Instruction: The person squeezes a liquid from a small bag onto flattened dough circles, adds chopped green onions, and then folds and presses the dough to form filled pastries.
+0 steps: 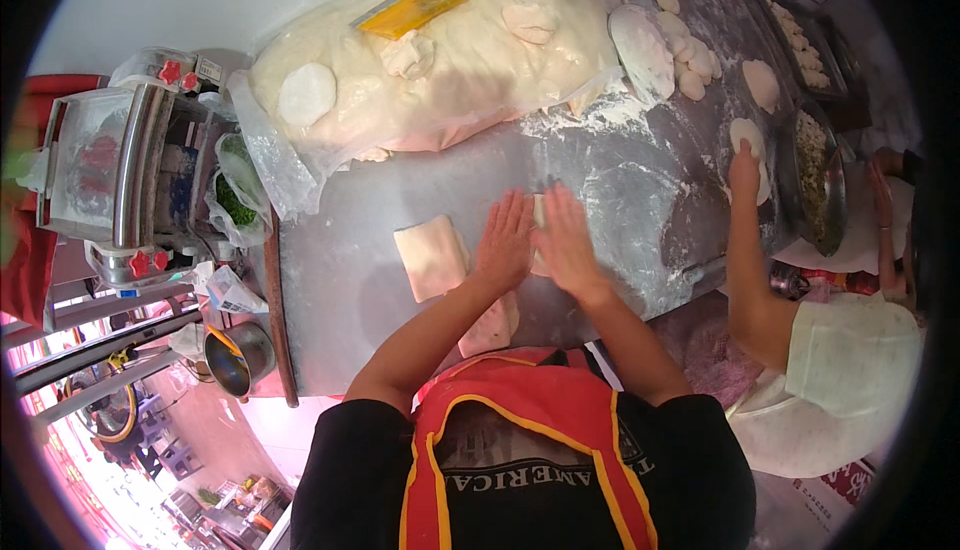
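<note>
Both palms are on a pale strip of dough on the grey metal worktop. My left hand covers its left side, fingers extended and close together. My right hand, slightly blurred, lies over its right side; whether either one grips the dough is hidden. Just left of my hands rests a thick rectangular slab of dough. Another dough piece lies under my left forearm, near the front edge. Beyond my hands spreads a large mass of dough under clear plastic, with a yellow scraper on top.
A roller machine and a bag of chopped greens stand left, beside a long wooden rod. At right, a co-worker's hand touches flat dough, near a metal tray of filling. Small dough rounds lie back right.
</note>
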A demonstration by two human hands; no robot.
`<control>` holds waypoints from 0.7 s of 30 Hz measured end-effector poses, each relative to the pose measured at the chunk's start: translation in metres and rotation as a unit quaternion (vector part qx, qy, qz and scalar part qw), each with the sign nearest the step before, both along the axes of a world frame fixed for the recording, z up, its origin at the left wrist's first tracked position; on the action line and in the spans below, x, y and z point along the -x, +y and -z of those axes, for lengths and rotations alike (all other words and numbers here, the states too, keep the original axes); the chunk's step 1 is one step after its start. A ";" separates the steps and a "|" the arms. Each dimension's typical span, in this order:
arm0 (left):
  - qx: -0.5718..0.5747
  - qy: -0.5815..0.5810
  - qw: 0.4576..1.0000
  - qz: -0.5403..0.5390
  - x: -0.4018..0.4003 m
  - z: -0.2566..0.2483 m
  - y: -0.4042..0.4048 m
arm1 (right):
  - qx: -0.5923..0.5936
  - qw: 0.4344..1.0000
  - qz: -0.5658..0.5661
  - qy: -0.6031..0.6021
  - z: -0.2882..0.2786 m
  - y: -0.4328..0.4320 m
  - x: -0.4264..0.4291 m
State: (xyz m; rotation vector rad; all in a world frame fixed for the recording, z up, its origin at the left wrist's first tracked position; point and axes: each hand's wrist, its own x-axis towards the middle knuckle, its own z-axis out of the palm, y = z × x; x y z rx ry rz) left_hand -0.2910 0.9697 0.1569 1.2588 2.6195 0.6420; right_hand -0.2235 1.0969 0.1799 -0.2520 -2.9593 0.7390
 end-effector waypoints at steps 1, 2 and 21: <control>0.015 -0.006 1.000 0.009 0.000 0.003 0.002 | 0.013 1.000 0.018 -0.008 0.006 -0.005 0.000; 0.030 -0.012 0.999 0.018 0.000 0.006 0.003 | 0.027 0.999 0.035 -0.016 0.011 -0.010 -0.001; 0.060 0.053 0.991 0.105 -0.011 0.008 -0.023 | 0.000 0.998 -0.011 -0.067 0.013 -0.038 -0.034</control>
